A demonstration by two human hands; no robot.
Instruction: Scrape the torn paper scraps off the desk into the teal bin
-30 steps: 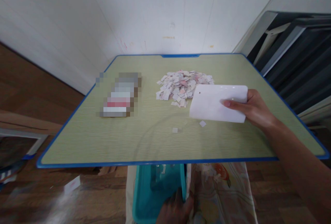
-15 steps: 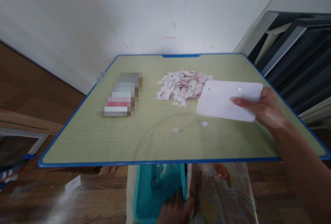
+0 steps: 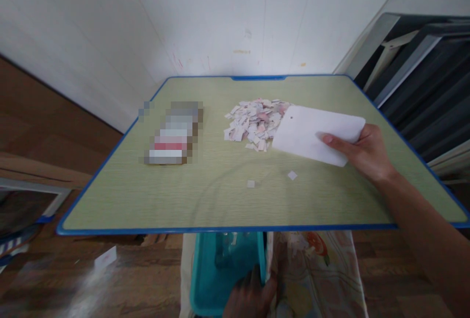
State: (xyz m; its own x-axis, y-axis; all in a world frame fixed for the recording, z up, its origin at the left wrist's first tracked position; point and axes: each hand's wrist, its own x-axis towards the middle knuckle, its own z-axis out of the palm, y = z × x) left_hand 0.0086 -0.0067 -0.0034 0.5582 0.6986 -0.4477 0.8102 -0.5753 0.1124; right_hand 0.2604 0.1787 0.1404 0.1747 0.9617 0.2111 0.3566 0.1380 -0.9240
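My right hand (image 3: 367, 154) grips a flat white plastic sheet (image 3: 312, 134) with a small hole near one corner, thumb on top. The sheet's left edge covers the right side of a pile of small paper scraps (image 3: 253, 124), mostly white with some pink. Whether it touches the pile I cannot tell. Two loose paper pieces (image 3: 251, 184) lie nearer the front. Below the table's front edge, my left hand (image 3: 249, 293) is closed on the right rim of a teal plastic tray (image 3: 205, 288), which has a few pale bits inside.
The green table (image 3: 147, 200) has a blue edge and stands against a white wall. A blurred box (image 3: 172, 134) lies on its left. Dark folded panels (image 3: 433, 63) lean at the right. A patterned cloth (image 3: 316, 279) hangs below; a paper piece (image 3: 105, 257) lies on the wooden floor.
My right hand has moved the white sheet slightly left and tilted it, so it covers more of the pile's right side. My left hand stays on the tray rim.
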